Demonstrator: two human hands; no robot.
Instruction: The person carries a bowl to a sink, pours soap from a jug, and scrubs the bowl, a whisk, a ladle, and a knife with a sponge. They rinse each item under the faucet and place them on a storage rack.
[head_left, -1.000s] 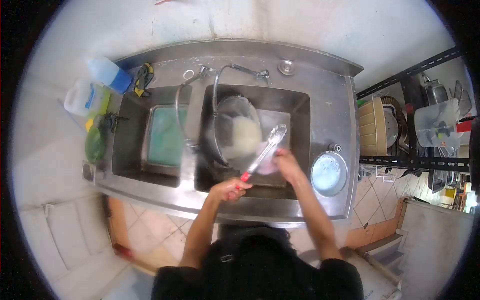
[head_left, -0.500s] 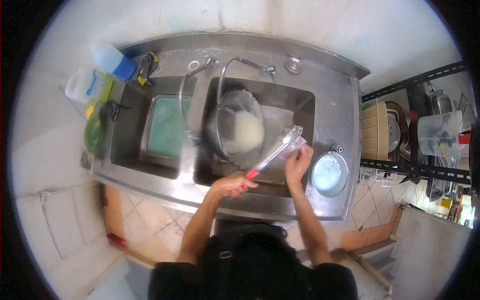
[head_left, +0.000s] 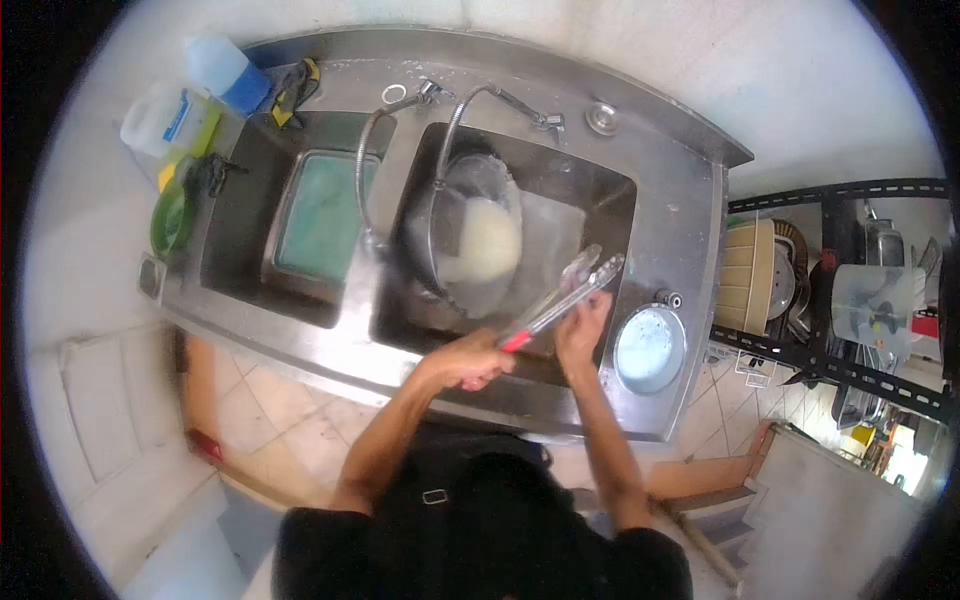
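Note:
My left hand is closed round the red handle of a pair of metal tongs, whose arms point up and to the right over the right sink basin. Beside the far end of the tongs is my right hand, its fingers bent together; what they hold, if anything, is hidden. Left of the tongs, a large pot with pale, cloudy contents stands in the same basin. A round bowl of bluish, foamy liquid rests on the counter right of my right hand.
The left basin holds a rectangular tray of green liquid. Two hose taps arch over the basins. Bottles and a green bowl stand at the left. A black metal rack with dishes is at the right.
The view has shifted and turned slightly. The far ends of the tongs now show apart, and the pinkish cloth-like thing at my right fingers is no longer clearly visible.

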